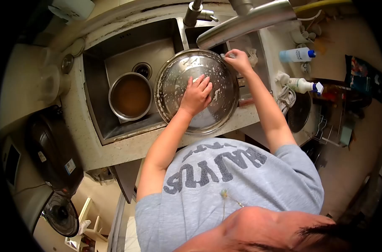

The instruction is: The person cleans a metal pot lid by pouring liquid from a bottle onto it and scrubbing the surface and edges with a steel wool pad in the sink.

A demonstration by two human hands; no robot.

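A large round stainless-steel lid (178,90), spotted with white foam, rests across the divider and front edge of the double sink. My left hand (196,95) lies on its middle, fingers spread over the metal, with a bit of white showing by the fingertips. At the lid's upper right edge, my right hand (239,61) has its fingers closed on the rim. Something small and shiny shows at those fingertips, too unclear to name. A round metal pot (131,96) holding brownish liquid stands in the left basin (119,54).
A faucet (192,13) and a thick metal spout (247,25) hang over the sink from the back. On the right counter are a blue-capped bottle (296,55), a white spray bottle (302,85) and a crumpled cloth (286,96). A dark appliance (52,147) stands left.
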